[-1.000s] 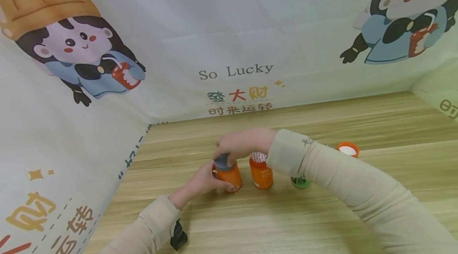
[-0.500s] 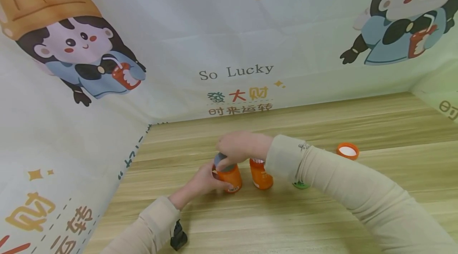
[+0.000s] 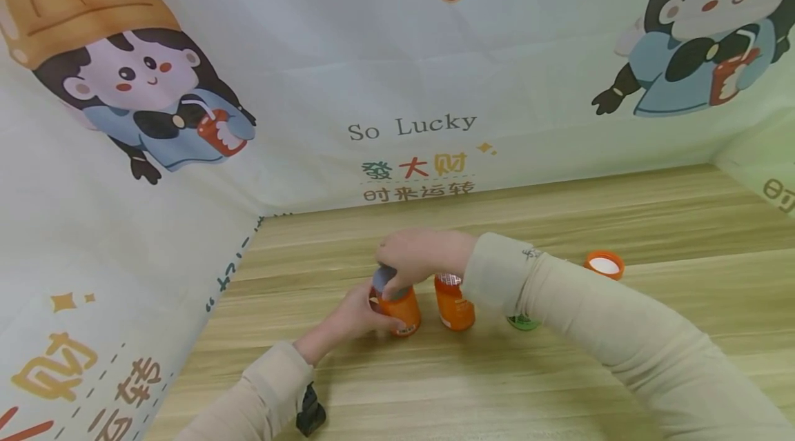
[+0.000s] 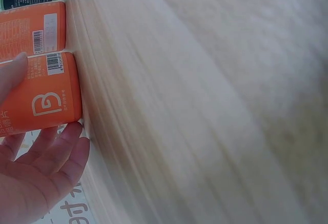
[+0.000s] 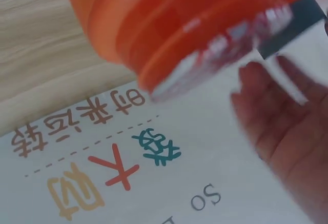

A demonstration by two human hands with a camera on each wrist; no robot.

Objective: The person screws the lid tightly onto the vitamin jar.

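My left hand point(image 3: 357, 315) grips an orange bottle point(image 3: 406, 311) upright on the table, thumb at the front and fingers behind. Over its top, my right hand point(image 3: 417, 256) holds a grey-blue cap point(image 3: 382, 279), partly hidden by the thumb. In the left wrist view the held bottle point(image 4: 48, 98) shows a white logo and barcode. Right of it stands a second orange bottle point(image 3: 455, 308), capless, with a patterned silvery seal on its mouth. That second bottle point(image 5: 169, 24) fills the top of the right wrist view, with the grey cap point(image 5: 294, 26) beyond it.
A green bottle point(image 3: 524, 323) stands farther right, mostly behind the right sleeve point(image 3: 609, 317). An orange cap point(image 3: 604, 265) lies with its white inside up at the back right. A black object point(image 3: 310, 412) is beside the left cuff. Printed cloth point(image 3: 298, 68) walls the wooden table.
My right hand has turned on the grey cap, its thumb swinging left across the front. The left hand and the bottle hold still. The head view has shifted slightly.
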